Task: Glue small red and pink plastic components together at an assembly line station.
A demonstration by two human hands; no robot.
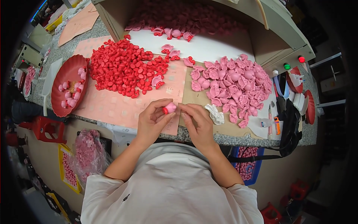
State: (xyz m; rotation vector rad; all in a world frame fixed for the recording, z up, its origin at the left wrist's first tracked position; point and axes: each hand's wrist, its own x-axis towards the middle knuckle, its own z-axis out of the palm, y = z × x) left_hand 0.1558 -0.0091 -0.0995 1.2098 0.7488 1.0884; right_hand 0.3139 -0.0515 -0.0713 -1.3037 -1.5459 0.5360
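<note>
In my left hand [153, 118] I hold a small pink plastic part with a red piece [166, 110] at its lower end, pinched between thumb and fingers. My right hand [198, 121] is close beside the part's right side. Its thumb and index finger are bent and slightly apart, with nothing visible between them. Beyond my left hand lies a big heap of small red plastic pieces [119, 69]. To the right spreads a heap of pink hollow shell-like parts [235, 80]. A crumpled white tissue [214, 114] sits just right of my right hand.
A red scalloped bowl [59, 106] with several pink-and-red parts stands at left. Behind the heaps is an open-fronted grey box [276, 48] with joined parts and more pink shells inside. At right lie an orange lighter [277, 126] and a black bag [290, 128]. A red stool [46, 128] stands below left.
</note>
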